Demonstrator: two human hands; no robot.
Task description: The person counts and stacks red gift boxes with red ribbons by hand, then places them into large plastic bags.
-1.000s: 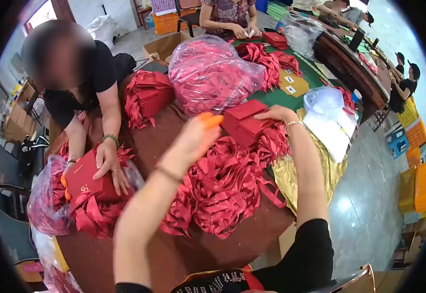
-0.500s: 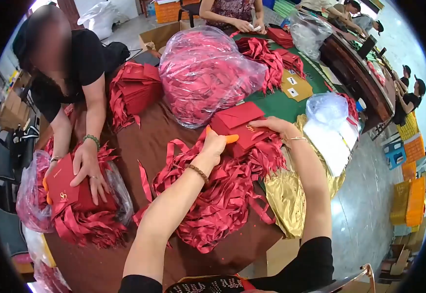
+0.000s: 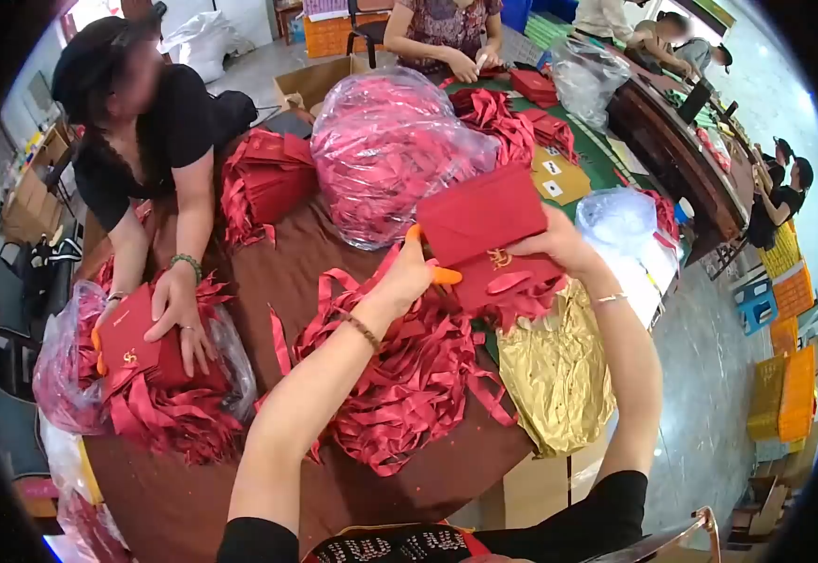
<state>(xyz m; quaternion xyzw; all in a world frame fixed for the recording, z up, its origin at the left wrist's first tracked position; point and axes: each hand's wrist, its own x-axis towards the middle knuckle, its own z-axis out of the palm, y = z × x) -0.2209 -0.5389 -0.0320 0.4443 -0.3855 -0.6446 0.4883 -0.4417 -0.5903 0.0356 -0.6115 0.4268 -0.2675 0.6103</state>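
Both hands hold a stack of red envelopes [image 3: 479,220] with a gold emblem and a folded flap. My left hand [image 3: 401,283] grips its left edge, with orange coverings on what look like the thumb and a finger. My right hand [image 3: 559,246] is closed round the right side, fingers over the front. Red ribbons [image 3: 522,296] hang from the stack's lower end. Below, a heap of loose red ribbons [image 3: 395,399] spreads over the brown tablecloth [image 3: 268,291]; whether more envelopes lie under it is hidden.
At left, a co-worker's hands [image 3: 179,314] rest on another red envelope stack [image 3: 132,328]. A clear bag of red ribboned pieces [image 3: 390,150] stands ahead. Gold foil [image 3: 559,375] and a white plastic-wrapped pack [image 3: 620,272] lie at right. Another person [image 3: 446,38] works across the table.
Both my hands have lifted the envelope stack off the ribbon heap and tilted it up towards me. The co-worker at left has raised and turned their head.
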